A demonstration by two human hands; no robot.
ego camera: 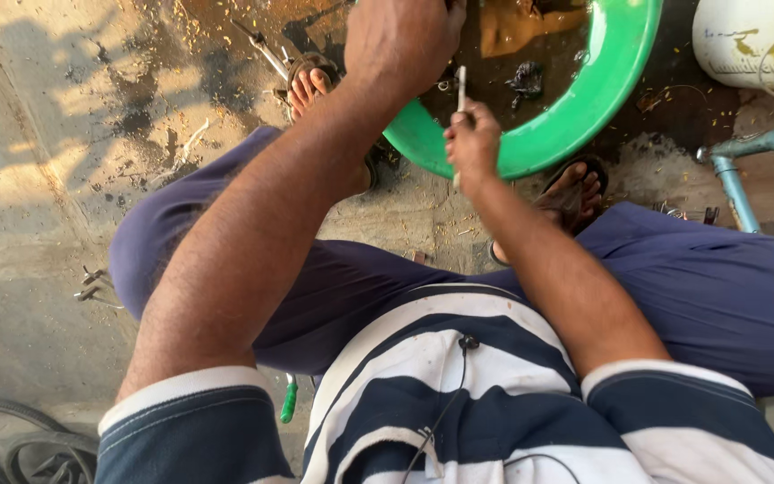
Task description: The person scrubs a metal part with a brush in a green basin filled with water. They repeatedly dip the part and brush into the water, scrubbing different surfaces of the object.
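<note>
A thin flat tool (460,90) is pinched upright in the closed fingers of the right hand (472,143), just over the near rim of the green basin (575,112) on the ground. The tool is best kept steady and worked in short strokes. Farther out, the left hand (402,38) is curled over the basin's dark water; what it grips cannot be told.

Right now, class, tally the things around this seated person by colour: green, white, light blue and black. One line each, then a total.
Green: 2, the basin and a small tool handle
White: 1, the container
Light blue: 1, the bicycle frame tube
Black: 1, the tyre
Total: 5
</note>
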